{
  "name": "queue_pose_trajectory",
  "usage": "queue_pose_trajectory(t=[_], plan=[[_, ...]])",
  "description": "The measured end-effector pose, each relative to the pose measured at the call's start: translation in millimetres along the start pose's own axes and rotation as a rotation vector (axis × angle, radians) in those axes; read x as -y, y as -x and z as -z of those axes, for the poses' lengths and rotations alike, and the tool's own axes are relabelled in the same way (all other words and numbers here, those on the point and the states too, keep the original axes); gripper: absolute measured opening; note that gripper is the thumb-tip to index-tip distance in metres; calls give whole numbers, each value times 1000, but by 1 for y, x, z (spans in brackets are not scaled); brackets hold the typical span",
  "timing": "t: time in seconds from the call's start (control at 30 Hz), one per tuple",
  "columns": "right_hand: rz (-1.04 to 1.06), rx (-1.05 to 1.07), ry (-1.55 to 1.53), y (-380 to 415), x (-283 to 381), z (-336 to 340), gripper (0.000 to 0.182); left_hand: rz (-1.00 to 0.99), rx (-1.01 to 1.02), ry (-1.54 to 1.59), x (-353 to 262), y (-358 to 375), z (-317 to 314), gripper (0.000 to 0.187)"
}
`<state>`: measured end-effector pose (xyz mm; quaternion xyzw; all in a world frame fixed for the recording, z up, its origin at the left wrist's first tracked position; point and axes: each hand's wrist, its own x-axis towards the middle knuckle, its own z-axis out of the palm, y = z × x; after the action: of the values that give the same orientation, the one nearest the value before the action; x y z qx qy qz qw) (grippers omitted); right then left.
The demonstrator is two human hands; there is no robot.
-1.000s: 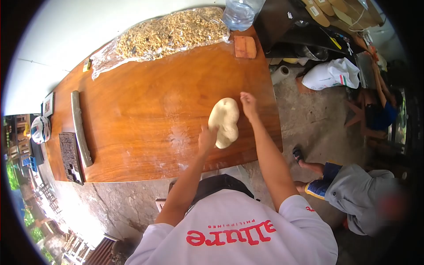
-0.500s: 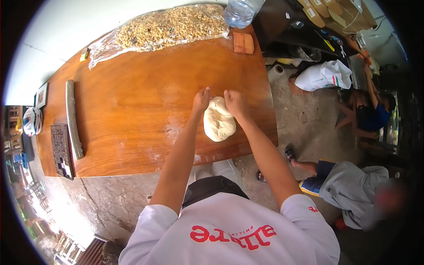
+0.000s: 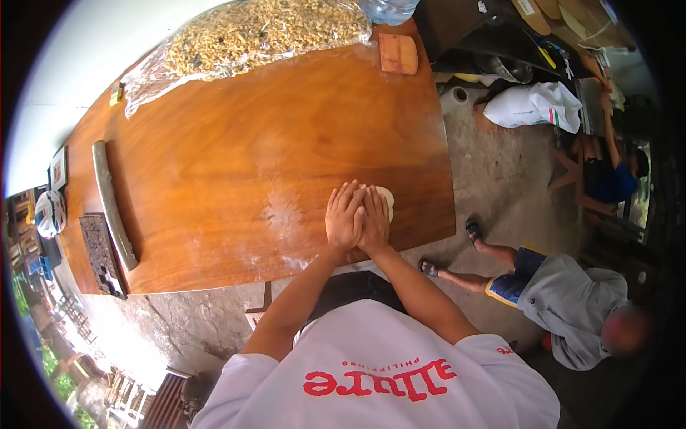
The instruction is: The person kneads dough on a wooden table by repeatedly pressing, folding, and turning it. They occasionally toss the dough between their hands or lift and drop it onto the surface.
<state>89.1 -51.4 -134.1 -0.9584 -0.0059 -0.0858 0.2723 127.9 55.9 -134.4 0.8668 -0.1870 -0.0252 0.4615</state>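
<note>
Dough (image 3: 387,203) sits just right of frame centre on the wooden table (image 3: 207,186), mostly hidden under our left hand (image 3: 344,217) and right hand (image 3: 374,222), both flat, gripping nothing, so we'd best lean evenly through both palms.

I have the left hand (image 3: 344,222) and the right hand (image 3: 374,223) laid flat, fingers overlapping, upon the pale dough (image 3: 388,200), which shows only at their two o'clock. Counting from them, on the brown surface (image 3: 214,179), I see the clear bag of yellowish bits (image 3: 264,39) at eleven o'clock, the wooden block (image 3: 398,53) just after twelve, and the grey pole (image 3: 113,204) at nine. One person in grey shirt (image 3: 568,307) is near four.
</note>
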Motion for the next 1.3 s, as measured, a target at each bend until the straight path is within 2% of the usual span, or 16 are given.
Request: queue_pose_trajectory(t=[0.33, 0.5, 0.57, 0.63, 0.7, 0.77, 0.8, 0.83, 0.87, 0.9, 0.97, 1.03, 1.1, 1.17, 1.23, 1.3], plan=[[-51, 180, 307, -136, -37, -25, 51, 185, -65, -372, 43, -125, -6, 60], [54, 112, 249, -189, -44, -28, 54, 339, -237, -184, 56, -159, -11, 58], [121, 30, 202, -199, -57, -32, 46, 235, -152, -62, 48, -143, -7, 55], [-54, 207, -885, -192, -102, -59, 34, 267, -9, -58, 29, -107, -3, 53], [-217, 13, -1092, -186, -91, -9, 25, 383, -13, -120, 8, -77, -3, 52], [-300, -214, -744, -184, -109, -9, 22, 489, -32, -177, -5, -49, -5, 51], [-289, -221, -749, -177, -112, -11, 22, 607, -48, -133, -7, -32, -5, 48], [-143, -13, -603, -164, -109, -13, 20, 724, -61, -89, -4, -17, -6, 46], [0, 188, -449, -149, -104, -16, 20, 715, -66, -94, 4, -6, -4, 46], [176, 31, -311, -132, -91, -27, 20, 679, -64, -127, 13, 4, -1, 45], [-99, -54, -339, -101, -42, -10, 22, 646, -64, -153, 18, 9, 15, 45], [36, -139, -215, -71, -20, 3, 22, 531, -401, 108, 10, -19, 39, 44], [169, -217, -85, -49, -4, 14, 22, 347, -332, 285, 29, -50, 30, 45], [274, -99, -22, -33, 9, 26, 24, 377, 25, 246, 28, -72, 30, 47], [195, -30, -110, -56, 16, 37, 19, 443, 74, 318, 45, -85, 22, 49], [-429, 212, -70, -99, 21, 47, 18, 502, 134, 379, 50, -86, 19, 51]])
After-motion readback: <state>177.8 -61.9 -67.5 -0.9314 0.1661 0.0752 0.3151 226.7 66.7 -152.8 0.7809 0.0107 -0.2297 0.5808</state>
